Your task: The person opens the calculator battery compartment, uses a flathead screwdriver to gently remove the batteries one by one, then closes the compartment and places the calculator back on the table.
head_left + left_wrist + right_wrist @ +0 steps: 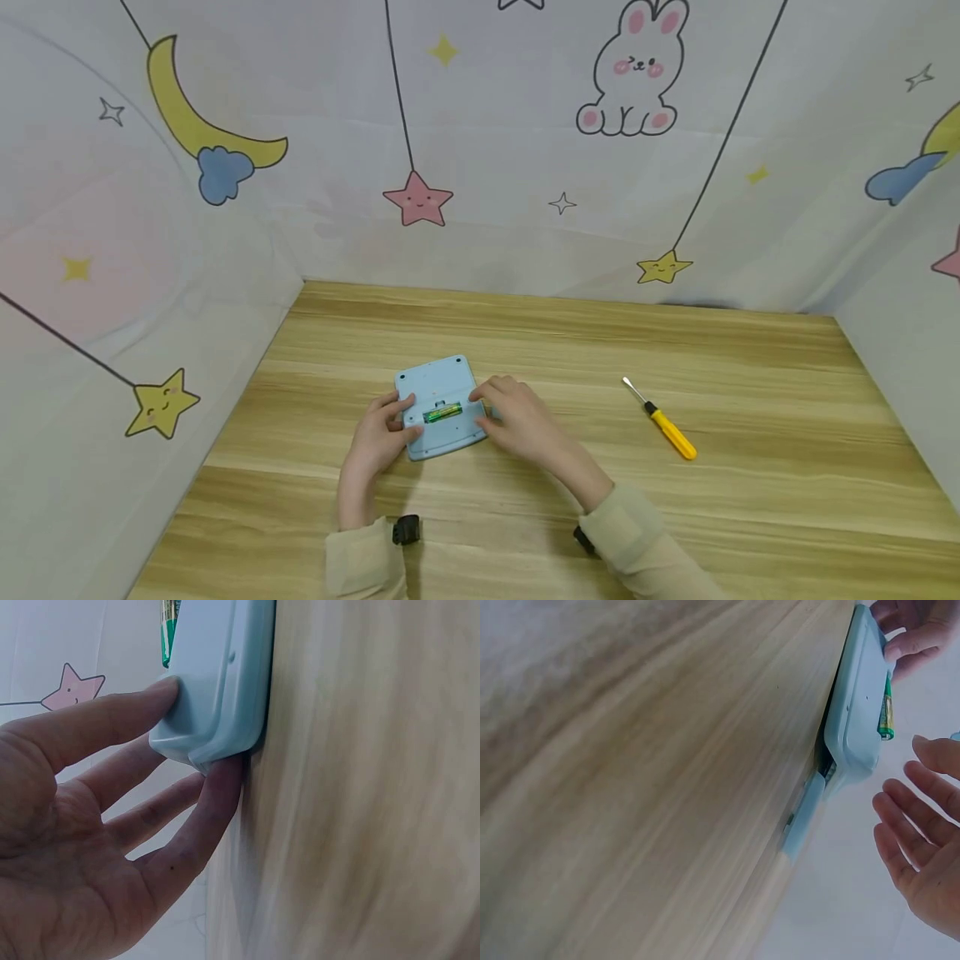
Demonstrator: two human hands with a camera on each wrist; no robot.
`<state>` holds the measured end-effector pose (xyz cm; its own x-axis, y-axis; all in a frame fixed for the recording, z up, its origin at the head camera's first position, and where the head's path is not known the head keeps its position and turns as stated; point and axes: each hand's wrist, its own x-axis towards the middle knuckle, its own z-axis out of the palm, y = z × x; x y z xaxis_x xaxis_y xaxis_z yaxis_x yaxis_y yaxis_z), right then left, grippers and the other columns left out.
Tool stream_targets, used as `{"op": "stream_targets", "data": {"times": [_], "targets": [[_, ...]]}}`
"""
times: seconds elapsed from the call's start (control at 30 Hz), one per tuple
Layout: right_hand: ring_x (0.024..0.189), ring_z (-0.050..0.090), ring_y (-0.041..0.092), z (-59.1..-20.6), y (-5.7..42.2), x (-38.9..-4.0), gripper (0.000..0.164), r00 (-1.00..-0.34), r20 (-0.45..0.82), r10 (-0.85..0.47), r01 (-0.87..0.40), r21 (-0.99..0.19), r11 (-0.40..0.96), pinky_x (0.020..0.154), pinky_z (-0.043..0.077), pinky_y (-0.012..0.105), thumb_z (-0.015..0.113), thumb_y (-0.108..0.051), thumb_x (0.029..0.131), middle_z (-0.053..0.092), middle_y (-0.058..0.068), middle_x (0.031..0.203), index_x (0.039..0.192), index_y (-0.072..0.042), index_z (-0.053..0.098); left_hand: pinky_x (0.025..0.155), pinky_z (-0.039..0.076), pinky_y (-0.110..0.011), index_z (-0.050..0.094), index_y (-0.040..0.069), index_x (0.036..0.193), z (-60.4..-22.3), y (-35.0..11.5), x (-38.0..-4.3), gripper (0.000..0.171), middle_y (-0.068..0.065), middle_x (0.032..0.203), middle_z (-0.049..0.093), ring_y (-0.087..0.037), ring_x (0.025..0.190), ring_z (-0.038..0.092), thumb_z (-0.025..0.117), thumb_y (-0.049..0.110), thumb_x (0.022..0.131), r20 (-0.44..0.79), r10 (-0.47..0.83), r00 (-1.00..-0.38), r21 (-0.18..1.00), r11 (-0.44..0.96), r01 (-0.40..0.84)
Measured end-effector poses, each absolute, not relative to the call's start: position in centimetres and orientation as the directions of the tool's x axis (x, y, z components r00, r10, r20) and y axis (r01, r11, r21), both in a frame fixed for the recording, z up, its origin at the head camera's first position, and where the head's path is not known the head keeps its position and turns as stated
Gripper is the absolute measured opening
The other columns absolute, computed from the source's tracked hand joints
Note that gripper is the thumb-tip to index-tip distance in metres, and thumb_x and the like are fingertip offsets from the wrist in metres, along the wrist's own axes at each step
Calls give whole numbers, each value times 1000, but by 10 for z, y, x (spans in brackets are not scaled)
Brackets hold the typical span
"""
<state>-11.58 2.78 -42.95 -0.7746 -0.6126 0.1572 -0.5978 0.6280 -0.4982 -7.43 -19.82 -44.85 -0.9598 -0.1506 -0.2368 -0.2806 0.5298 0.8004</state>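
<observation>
A light blue calculator [431,383] lies back side up on the table, its battery compartment uncovered. A green and gold battery [442,413] sits in that compartment. My left hand [377,440] holds the calculator's left edge; in the left wrist view the thumb presses on the back while a fingertip [225,780] reaches beneath the edge. Over the right edge hovers my right hand [525,421], its fingers loosely bent and, in the right wrist view, apart from the calculator. A small light blue cover [805,815] rests on the table beside the calculator, mostly hidden by the right hand in the head view.
A screwdriver [671,432] with a yellow handle lies to the right on the wooden table [787,467]. Printed cloth walls [495,150] with stars, a moon and a rabbit stand at the back and sides.
</observation>
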Motion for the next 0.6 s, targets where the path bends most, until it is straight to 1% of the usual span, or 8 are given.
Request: {"op": "stream_targets", "data": {"times": [0.1,0.27,0.37,0.6], "targets": [[107,59,20,-430,24,-116,28,-768,140,-625,-603,-487,632,91,49,37,70,-20,87,66,2,113,114,-12,65,85,53,-37,53,-2,134,-448,-198,-75,52,-23,150,35,-33,107,58,69,2,85,-240,-151,-959,797,533,-284],[108,58,18,-433,19,-115,30,-748,123,-652,-624,-463,629,94,49,36,69,-22,89,65,1,116,117,-13,63,85,53,-37,54,-1,133,-446,-197,-74,52,-22,150,36,-32,106,57,69,3,84,-247,-154,-957,789,541,-291],[109,58,18,-435,16,-116,30,-739,126,-662,-637,-452,625,95,48,36,68,-23,89,64,0,117,117,-14,63,85,53,-38,54,-2,133,-446,-197,-74,51,-23,150,36,-32,106,57,69,3,84,-243,-152,-958,790,542,-286],[107,57,15,-436,9,-122,30,-708,160,-688,-683,-403,609,91,49,34,68,-22,89,63,-2,118,118,-15,63,84,54,-39,54,-3,133,-446,-198,-75,51,-25,148,36,-34,105,59,69,2,84,-227,-144,-963,794,545,-269]]}}
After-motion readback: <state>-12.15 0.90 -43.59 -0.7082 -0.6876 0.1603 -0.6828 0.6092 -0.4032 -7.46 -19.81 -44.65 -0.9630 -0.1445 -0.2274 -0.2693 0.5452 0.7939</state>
